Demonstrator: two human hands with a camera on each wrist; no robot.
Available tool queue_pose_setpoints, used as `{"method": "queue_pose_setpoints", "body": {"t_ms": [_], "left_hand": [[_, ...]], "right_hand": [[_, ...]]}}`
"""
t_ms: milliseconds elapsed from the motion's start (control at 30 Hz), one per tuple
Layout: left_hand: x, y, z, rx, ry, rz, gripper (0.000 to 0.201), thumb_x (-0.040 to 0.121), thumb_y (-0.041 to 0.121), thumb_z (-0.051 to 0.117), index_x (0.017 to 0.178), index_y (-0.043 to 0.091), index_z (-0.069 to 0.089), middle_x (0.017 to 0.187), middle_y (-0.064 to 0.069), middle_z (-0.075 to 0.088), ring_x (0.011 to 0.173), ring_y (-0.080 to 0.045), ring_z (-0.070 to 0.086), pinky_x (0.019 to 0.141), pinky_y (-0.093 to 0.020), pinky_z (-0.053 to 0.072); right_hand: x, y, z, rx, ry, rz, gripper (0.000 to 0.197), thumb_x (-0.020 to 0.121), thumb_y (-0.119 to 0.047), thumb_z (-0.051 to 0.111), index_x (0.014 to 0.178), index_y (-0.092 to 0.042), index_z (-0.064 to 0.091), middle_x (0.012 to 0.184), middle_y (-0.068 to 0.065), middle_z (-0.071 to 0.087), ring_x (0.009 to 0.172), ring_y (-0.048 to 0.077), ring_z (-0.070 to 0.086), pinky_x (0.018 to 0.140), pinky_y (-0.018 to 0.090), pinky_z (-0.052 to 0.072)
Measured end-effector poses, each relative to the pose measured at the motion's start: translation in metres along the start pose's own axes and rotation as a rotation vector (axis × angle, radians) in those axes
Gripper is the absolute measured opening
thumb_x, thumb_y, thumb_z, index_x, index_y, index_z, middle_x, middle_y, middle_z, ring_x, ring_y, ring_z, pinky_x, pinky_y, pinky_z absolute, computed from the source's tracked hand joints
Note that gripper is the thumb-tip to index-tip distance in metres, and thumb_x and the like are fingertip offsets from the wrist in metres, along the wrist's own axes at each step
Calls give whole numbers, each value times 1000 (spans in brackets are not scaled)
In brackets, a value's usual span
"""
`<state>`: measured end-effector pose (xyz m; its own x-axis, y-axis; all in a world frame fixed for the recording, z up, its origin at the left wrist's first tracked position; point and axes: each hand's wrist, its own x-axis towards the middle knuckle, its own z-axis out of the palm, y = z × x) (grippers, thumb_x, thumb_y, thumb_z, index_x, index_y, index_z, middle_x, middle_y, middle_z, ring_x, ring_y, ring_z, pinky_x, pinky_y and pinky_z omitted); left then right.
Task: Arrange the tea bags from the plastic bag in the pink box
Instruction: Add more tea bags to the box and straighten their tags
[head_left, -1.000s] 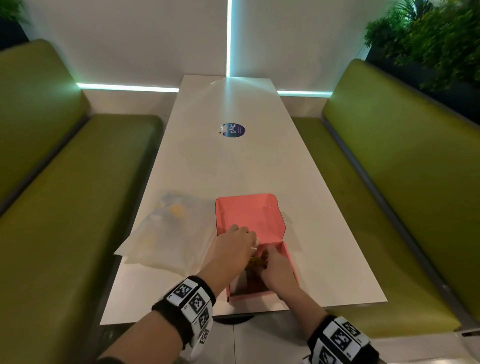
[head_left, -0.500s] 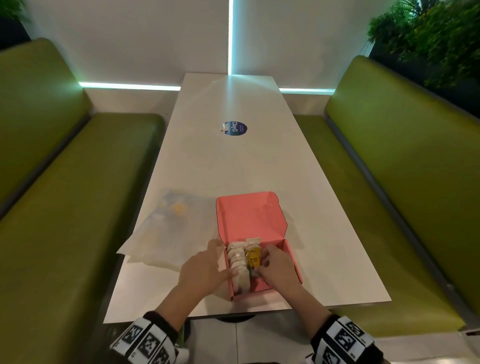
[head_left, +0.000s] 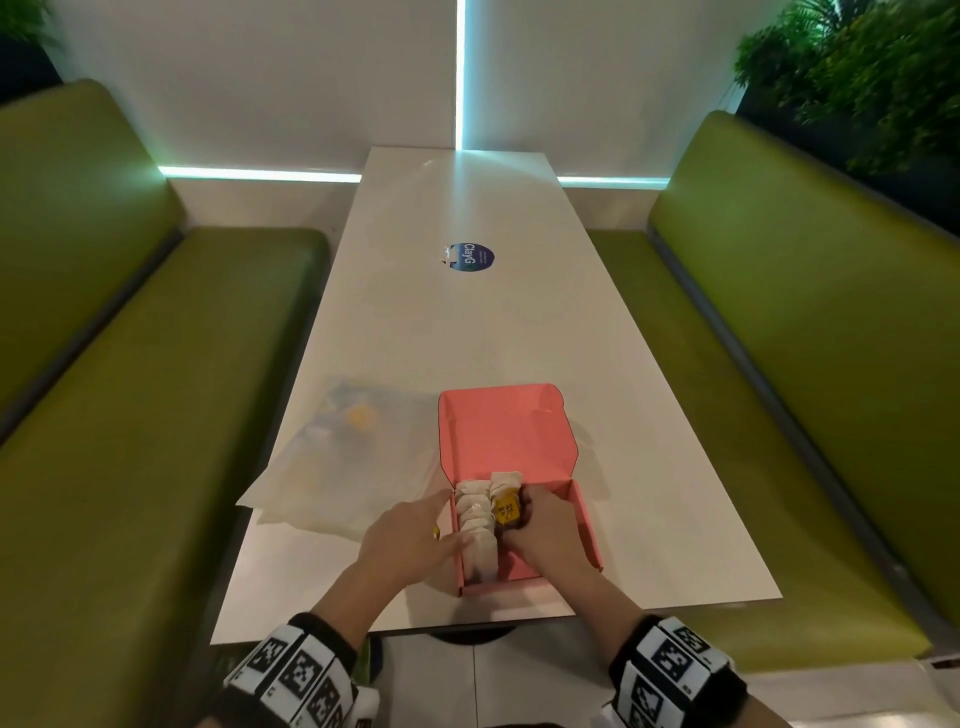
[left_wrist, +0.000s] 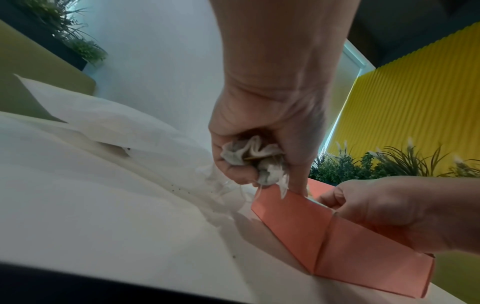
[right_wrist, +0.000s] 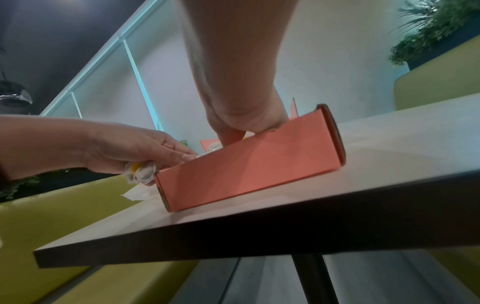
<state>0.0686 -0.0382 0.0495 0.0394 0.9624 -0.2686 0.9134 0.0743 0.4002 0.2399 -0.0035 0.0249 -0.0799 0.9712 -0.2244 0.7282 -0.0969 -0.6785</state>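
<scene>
The pink box (head_left: 584, 525) lies open near the table's front edge, its lid (head_left: 501, 431) folded back. A row of white tea bags (head_left: 478, 519) stands along its left wall. My right hand (head_left: 537, 522) is inside the box, fingers curled against a tea bag with a yellow tag (head_left: 507, 512). Just outside the box's left wall, my left hand (head_left: 415, 535) grips a crumpled bunch of tea bags (left_wrist: 249, 152), while its index finger touches the box wall (left_wrist: 291, 211). The clear plastic bag (head_left: 353, 467) lies flat left of the box.
A blue round sticker (head_left: 470, 257) marks the middle of the white table (head_left: 467, 338). Green benches (head_left: 779, 389) run along both sides. The box sits close to the table's near edge (right_wrist: 233, 230). Plants (head_left: 857, 67) stand behind the right bench.
My left hand has drawn back out of the box to its left side, uncovering the row of tea bags. The right hand stays inside the box.
</scene>
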Motion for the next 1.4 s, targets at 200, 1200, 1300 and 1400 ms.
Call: {"method": "queue_pose_setpoints", "body": {"t_ms": [200, 1200, 1300, 1400], "left_hand": [[1, -1, 0, 10, -2, 9, 65, 89, 55, 48, 146, 32, 26, 113, -3, 64, 107, -21, 58, 88, -32, 46], [-41, 50, -44, -1057, -32, 265, 77, 72, -7, 74, 125, 32, 34, 95, -11, 52, 72, -5, 58, 66, -21, 52], [-42, 53, -43, -1062, -10, 247, 77, 68, -5, 78, 122, 33, 39, 93, -14, 52, 70, -5, 58, 65, -21, 51], [-44, 53, -41, -1080, -15, 225, 77, 64, -3, 82, 120, 32, 42, 89, -9, 55, 68, -5, 59, 64, -22, 51]], "right_hand": [[-1, 1, -3, -13, -7, -2, 23, 67, -13, 72, 89, -8, 68, 82, 5, 70, 77, 19, 64, 73, 29, 50], [-63, -70, -89, 222, -146, -299, 18, 76, -28, 75, 88, -22, 62, 85, -12, 60, 65, 2, 52, 59, 12, 44], [-66, -74, -90, 196, -120, -309, 16, 76, -19, 73, 83, -22, 59, 83, -13, 58, 65, 2, 50, 62, 15, 45], [-68, -76, -91, 217, -124, -298, 18, 77, -15, 71, 79, -27, 58, 87, -12, 60, 66, 1, 52, 62, 12, 46]]}}
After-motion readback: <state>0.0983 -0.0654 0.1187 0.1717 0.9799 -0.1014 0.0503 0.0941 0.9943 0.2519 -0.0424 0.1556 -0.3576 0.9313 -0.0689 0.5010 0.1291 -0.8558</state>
